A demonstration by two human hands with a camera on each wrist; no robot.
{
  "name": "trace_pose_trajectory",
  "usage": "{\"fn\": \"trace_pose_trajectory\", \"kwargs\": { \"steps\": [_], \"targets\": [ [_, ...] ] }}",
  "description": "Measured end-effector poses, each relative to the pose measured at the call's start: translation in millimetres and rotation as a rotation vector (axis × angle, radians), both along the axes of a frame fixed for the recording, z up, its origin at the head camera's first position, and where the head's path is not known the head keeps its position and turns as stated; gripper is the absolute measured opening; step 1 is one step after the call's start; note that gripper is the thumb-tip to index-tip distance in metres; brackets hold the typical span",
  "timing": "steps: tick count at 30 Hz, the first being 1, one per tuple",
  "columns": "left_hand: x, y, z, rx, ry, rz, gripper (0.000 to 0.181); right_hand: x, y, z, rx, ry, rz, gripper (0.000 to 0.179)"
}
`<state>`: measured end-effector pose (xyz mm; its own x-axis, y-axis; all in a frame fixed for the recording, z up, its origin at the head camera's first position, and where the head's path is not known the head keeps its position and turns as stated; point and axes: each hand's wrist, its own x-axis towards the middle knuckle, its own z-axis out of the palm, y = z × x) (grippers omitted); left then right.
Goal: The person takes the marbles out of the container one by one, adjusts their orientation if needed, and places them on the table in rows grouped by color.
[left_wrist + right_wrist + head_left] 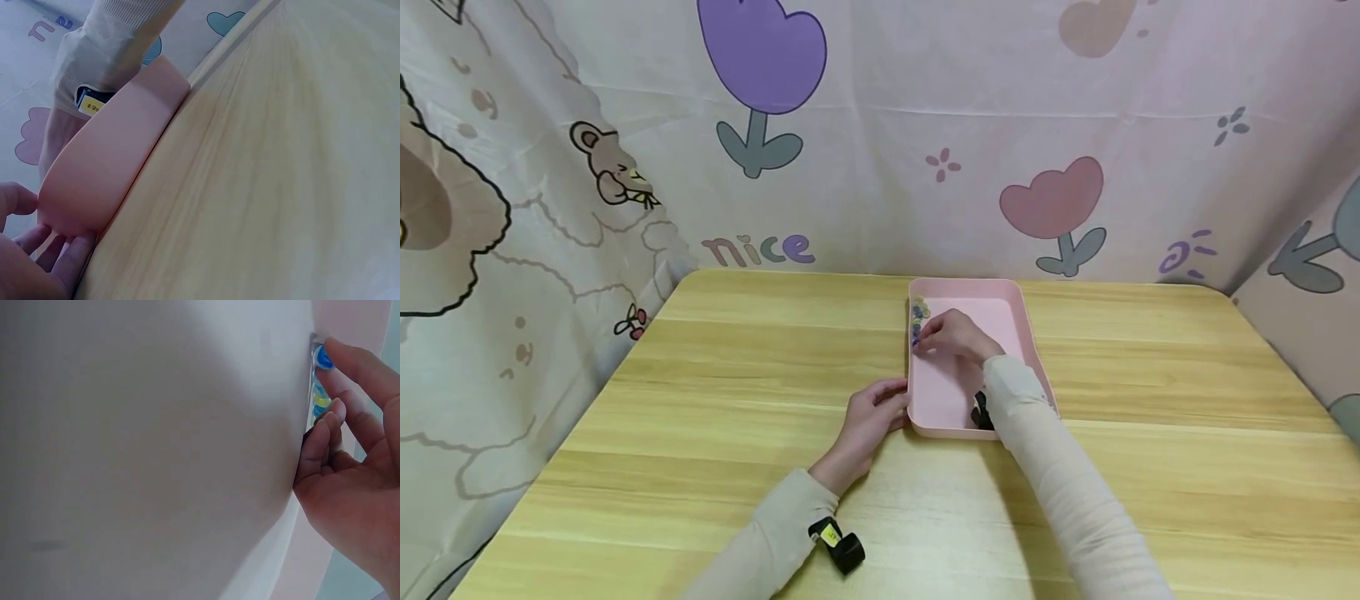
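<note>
A pink tray (962,292) stands on the wooden table, and a row of small blue and yellow glass marbles (921,309) lies along its left wall. My right hand (957,335) reaches into the tray and pinches a clear marble with a blue swirl (324,357) at that wall; the other fingers are bent in below it. More marbles (320,400) show behind those fingers in the right wrist view. Outside the tray, my left hand (872,415) touches the left wall near the front corner with its fingertips (75,249), thumb tip close to the rim.
A black wrist camera (838,546) hangs at the left sleeve, and another dark one (981,412) sits at the right wrist, over the tray's front part. Behind the table (775,350) hangs a printed curtain (887,192).
</note>
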<state>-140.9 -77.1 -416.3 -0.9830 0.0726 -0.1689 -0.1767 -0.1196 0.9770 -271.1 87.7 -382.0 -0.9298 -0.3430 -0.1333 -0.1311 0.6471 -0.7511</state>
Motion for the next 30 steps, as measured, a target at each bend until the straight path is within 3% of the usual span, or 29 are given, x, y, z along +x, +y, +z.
{"fn": "trace_pose_trajectory", "kwargs": {
  "steps": [8,16,22,30],
  "targets": [
    [-0.3,-0.3,0.4,-0.013,0.009,0.006,0.034,-0.8,3.6,0.9,-0.065,-0.027,0.042,0.013],
    [-1.3,-0.2,0.1,-0.003,0.013,-0.005,0.035,-4.3,5.2,1.9,-0.065,-0.069,-0.003,0.017],
    [-2.2,-1.5,1.9,-0.005,0.036,-0.007,0.036,-7.1,4.6,4.9,-0.114,-0.050,-0.012,0.015],
    [0.9,0.1,-1.6,0.003,0.029,-0.006,0.034,-8.4,5.3,2.4,-0.090,-0.004,-0.040,0.016]
  ]
}}
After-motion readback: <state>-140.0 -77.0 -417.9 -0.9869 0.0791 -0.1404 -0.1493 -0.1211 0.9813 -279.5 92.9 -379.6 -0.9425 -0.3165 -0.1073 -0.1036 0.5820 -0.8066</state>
